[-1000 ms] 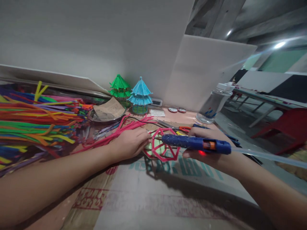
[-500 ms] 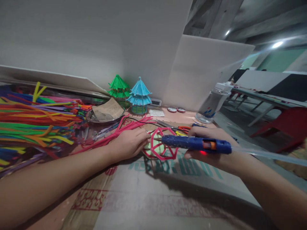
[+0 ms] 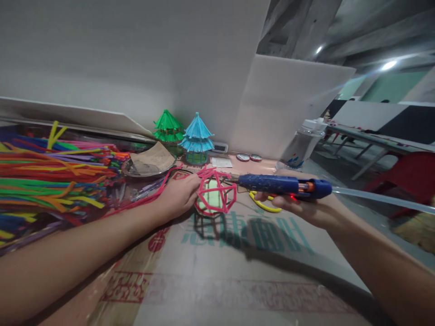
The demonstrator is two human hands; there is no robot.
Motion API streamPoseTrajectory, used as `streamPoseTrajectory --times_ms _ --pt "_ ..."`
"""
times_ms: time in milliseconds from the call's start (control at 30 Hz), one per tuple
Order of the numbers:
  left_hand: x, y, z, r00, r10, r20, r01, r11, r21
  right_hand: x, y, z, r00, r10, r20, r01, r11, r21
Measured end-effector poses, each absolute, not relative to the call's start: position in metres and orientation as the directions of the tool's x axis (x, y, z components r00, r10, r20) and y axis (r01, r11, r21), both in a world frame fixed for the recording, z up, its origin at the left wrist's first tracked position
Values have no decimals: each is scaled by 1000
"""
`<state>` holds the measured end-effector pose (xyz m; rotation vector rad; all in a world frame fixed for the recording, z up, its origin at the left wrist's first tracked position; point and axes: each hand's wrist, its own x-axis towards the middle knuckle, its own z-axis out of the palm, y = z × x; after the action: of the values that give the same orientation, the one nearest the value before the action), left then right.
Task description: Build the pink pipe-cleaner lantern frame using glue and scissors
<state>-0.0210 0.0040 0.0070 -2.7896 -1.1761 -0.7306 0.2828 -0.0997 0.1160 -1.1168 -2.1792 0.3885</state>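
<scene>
My left hand (image 3: 181,192) grips the left side of a pink pipe-cleaner frame (image 3: 217,210), an open many-sided shape with a pale green panel (image 3: 211,195) inside. Dark legs show beneath it, above the printed board. My right hand (image 3: 299,208) is wrapped round a blue hot glue gun (image 3: 268,183), whose red light is lit. A clear glue stick (image 3: 377,198) sticks out of its back end. The gun's nozzle points left, close by the frame's upper right; whether it touches cannot be made out. Pink pipe cleaners (image 3: 142,202) lie behind my left hand.
Bundles of coloured pipe cleaners (image 3: 50,176) fill the left. Behind stand a green pagoda model (image 3: 168,127), a blue one (image 3: 197,140), a metal bowl (image 3: 149,165) and a clear bottle (image 3: 301,145). A yellow-handled tool (image 3: 267,207) lies near my right hand.
The glue gun has moved up and its nozzle has shifted right, away from the frame's middle. The pink frame has turned and moved slightly left in my left hand.
</scene>
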Motion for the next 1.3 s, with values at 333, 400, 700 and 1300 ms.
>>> streamPoseTrajectory --times_ms 333,400,700,1300 --pt "-22 5 6 619 619 484 650 -749 126 275 -94 116 -488 767 417 640 639 -427" --pt "-23 6 4 622 610 492 647 -754 118 276 -93 116 -457 777 433 671 621 -406" --pt "-23 8 2 624 581 522 629 -770 105 273 -93 113 -459 793 400 688 603 -405" --pt "-23 7 3 631 585 510 622 -774 117 271 -96 114 -416 834 362 737 543 -402"
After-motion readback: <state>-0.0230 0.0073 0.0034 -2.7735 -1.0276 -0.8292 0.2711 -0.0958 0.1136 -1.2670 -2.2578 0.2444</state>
